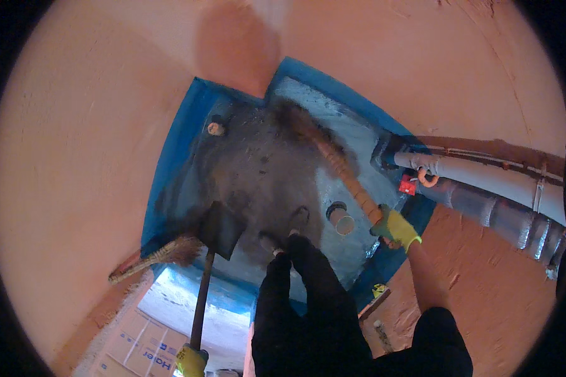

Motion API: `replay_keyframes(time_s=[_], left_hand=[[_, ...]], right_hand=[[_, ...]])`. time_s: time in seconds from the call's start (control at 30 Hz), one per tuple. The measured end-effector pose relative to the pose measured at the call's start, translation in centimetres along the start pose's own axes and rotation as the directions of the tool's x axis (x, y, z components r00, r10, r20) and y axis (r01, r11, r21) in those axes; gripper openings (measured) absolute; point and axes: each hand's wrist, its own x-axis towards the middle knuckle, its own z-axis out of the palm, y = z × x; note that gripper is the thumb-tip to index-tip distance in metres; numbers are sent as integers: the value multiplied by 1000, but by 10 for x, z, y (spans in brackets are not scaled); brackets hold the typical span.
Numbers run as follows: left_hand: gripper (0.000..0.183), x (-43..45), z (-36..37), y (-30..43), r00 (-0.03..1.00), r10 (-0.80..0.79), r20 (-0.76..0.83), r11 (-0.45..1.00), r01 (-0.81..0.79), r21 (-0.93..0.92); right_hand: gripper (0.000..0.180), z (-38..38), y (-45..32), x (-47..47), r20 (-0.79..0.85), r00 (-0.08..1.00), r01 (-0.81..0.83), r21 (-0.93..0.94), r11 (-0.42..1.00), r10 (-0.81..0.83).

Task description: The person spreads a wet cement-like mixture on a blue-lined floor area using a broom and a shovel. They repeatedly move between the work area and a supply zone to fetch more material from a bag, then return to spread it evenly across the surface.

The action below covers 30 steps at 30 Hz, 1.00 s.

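Observation:
My right hand [394, 229], in a yellow and green work glove, grips the wrapped handle of a broom [353, 184]. The broom's dark, blurred bristles lie on the floor up the frame from it. My left hand [191, 360], gloved too, is at the bottom edge, closed round the handle of a shovel [221, 228]. The shovel's dark blade is over the floor, left of my feet. Dark grey, wet-looking material [264, 160] covers the middle of the floor. A second, short broom [170, 254] lies by the left wall beside the blade.
Blue coating [170, 155] edges the floor and lower walls. An upright pipe stub [343, 224] stands right of my feet, a smaller one [215, 128] at upper left. Large pipes [481, 179] run along the right. Beyond the doorway sill lies a cardboard box [146, 346].

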Motion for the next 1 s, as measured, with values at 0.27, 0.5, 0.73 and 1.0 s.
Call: replay_keyframes(time_s=[0.27, 0.5, 0.73, 1.0], left_hand=[[26, -18, 0, 10, 990, 134, -44, 991, -134, 5], [22, -38, 5, 27, 993, 62, -100, 985, -77, -155], [26, -44, 26, 24, 993, -24, 113, 986, 42, -160], [20, -50, 52, 22, 995, -92, -49, 987, 85, -136]], right_hand=[[38, 3, -132, 172, 59, 986, 158, -73, 985, -154], [33, -25, -18, 113, 34, 969, 236, -424, 875, -245], [42, -71, -51, 107, -92, 989, 119, 40, 992, -115], [43, 109, -109, 149, 224, 926, 364, -332, 870, -303]])
